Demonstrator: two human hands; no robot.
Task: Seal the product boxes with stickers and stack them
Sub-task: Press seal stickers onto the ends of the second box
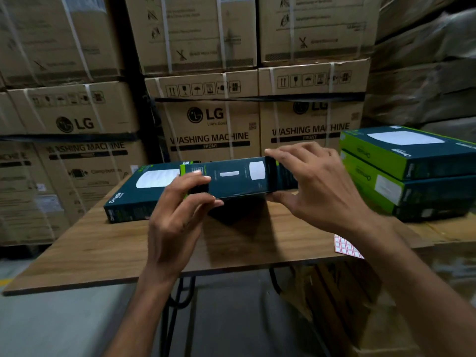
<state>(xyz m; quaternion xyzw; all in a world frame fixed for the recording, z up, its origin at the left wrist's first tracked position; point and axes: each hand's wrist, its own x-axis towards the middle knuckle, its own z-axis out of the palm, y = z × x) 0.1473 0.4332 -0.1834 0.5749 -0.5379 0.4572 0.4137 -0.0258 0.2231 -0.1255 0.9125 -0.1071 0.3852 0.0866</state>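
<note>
Head view. Grips a dark product box [239, 177] at both ends, raised over the middle of the table [103, 253], with a narrow printed side turned toward the camera. Clamps the left hand [180, 202] on the box's left end, fingers laid along the top edge and thumb curled round the lower edge. Clamps the right hand [316, 186] on the right end, fingers spread over the top, thumb hooked below. Set well apart, joined only by the box between them.

Probably held this way, tipped on edge and clear of the wood, to bring a flap end round for sealing or for a check. No sticker visible on the side facing the camera. Cannot tell the state of the end flaps, hidden by fingers.

Leaves a second box [134, 191] lying flat toward the far left corner of the table, just behind the left hand; sealed or waiting, cannot tell which. Shows a stack of like boxes [407, 171] at the far right edge, near the right hand but apart from it, most likely the pile for finished ones.

Has the sticker sheet [346, 247], red-bordered labels, at the near right edge, partly hidden under the right wrist. Within easy reach of that hand, a sensible spot for peeling the next seal.

Behind the table, strapped washing machine cartons [211, 124] walling off the background.
</note>
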